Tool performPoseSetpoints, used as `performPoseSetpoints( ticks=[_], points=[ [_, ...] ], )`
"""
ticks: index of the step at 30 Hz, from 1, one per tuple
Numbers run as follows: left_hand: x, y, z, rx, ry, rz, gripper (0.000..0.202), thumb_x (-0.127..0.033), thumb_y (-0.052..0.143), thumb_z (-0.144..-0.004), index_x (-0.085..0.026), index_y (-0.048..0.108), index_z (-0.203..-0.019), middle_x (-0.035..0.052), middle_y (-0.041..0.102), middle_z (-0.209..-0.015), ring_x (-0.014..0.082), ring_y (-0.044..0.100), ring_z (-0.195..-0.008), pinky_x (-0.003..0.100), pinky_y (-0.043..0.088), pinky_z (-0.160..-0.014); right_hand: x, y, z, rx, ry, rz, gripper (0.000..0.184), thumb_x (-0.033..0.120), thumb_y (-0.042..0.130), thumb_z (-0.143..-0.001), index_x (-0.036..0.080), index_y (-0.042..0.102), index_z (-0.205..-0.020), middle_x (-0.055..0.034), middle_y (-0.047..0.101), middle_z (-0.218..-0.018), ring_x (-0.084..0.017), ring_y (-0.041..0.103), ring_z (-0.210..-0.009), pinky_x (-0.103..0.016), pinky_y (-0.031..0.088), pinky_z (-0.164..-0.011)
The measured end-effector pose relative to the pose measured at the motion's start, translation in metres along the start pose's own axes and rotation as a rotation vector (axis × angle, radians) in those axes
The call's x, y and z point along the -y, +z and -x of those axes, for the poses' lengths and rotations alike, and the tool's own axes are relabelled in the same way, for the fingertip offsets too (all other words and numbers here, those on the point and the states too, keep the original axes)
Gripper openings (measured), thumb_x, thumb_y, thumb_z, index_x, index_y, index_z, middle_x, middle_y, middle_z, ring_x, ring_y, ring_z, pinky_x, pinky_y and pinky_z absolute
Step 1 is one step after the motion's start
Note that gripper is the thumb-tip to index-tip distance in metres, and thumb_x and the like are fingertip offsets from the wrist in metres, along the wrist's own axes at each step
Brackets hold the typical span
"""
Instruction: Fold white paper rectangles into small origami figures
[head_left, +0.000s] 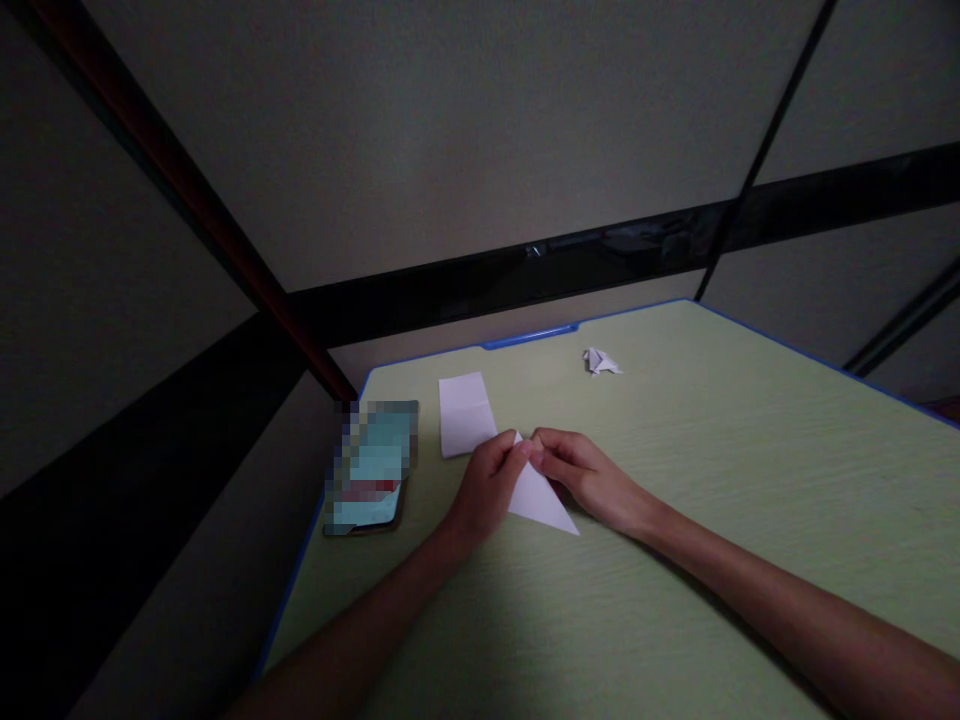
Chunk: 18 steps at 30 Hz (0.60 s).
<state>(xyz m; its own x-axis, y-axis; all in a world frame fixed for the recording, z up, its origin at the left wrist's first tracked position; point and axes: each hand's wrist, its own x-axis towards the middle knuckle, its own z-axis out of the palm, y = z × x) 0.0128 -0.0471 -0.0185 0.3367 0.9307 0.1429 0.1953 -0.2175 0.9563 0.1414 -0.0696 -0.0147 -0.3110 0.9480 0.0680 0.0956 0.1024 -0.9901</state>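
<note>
A folded piece of white paper (pixel 541 502) is held between both hands above the light green table (pixel 712 440). Its lower part tapers to a point towards the lower right. My left hand (pixel 491 487) is closed on the paper's left side, thumb on top. From the right, my right hand (pixel 576 470) pinches the upper edge, its fingertips meeting the left thumb. The fingers partly hide the top of the paper. Just beyond my left hand lies a flat white sheet (pixel 465 412) with a crease across it.
A phone (pixel 375 470) with a lit, partly blurred screen rests near the left edge. A small folded paper figure (pixel 601 362) sits towards the back. Behind the table's blue rim (pixel 532 337) rises a panelled wall (pixel 487 150) with a dark band.
</note>
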Motion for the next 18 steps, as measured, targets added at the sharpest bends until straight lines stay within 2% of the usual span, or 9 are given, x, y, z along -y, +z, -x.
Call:
performPoseSetpoints(
  ticks=[4,7,12,18],
  points=[
    [0.000,0.000,0.000,0.068,0.003,-0.015,0.027,-0.033,0.040,-0.073,-0.016,0.037,-0.053,-0.0045,0.033,-0.050,0.0077,0.031,-0.050,0.020,0.024,-0.046,0.004,0.000,0.001,0.031,0.006,0.041,0.021,0.032,0.039,-0.078,0.016,0.038,-0.064,0.0047,0.035,-0.055,-0.007,0.032,-0.049,-0.018,0.024,-0.043],
    [-0.003,0.000,0.001,0.034,0.023,-0.034,0.028,-0.032,0.038,-0.074,-0.016,0.036,-0.051,-0.0041,0.033,-0.050,0.0076,0.030,-0.050,0.020,0.024,-0.046,0.008,0.001,0.001,0.038,-0.010,0.084,0.020,0.029,0.039,-0.077,0.017,0.037,-0.061,0.0049,0.034,-0.054,-0.006,0.030,-0.048,-0.018,0.024,-0.043],
    [-0.007,-0.001,0.002,-0.162,0.021,-0.011,0.031,-0.030,0.039,-0.073,-0.017,0.028,-0.047,-0.0048,0.027,-0.047,0.0068,0.026,-0.047,0.020,0.022,-0.043,0.014,0.002,0.002,0.051,-0.031,0.111,0.021,0.028,0.038,-0.077,0.017,0.035,-0.059,0.0055,0.031,-0.053,-0.006,0.028,-0.047,-0.018,0.022,-0.041],
    [-0.010,-0.004,0.002,-0.404,-0.014,0.034,0.029,-0.029,0.041,-0.071,-0.017,0.029,-0.048,-0.0052,0.027,-0.047,0.0064,0.024,-0.045,0.019,0.021,-0.041,0.018,0.003,0.003,0.070,-0.005,0.072,0.017,0.022,0.039,-0.075,0.017,0.037,-0.059,0.0062,0.031,-0.051,-0.006,0.030,-0.045,-0.018,0.026,-0.042]
  ],
)
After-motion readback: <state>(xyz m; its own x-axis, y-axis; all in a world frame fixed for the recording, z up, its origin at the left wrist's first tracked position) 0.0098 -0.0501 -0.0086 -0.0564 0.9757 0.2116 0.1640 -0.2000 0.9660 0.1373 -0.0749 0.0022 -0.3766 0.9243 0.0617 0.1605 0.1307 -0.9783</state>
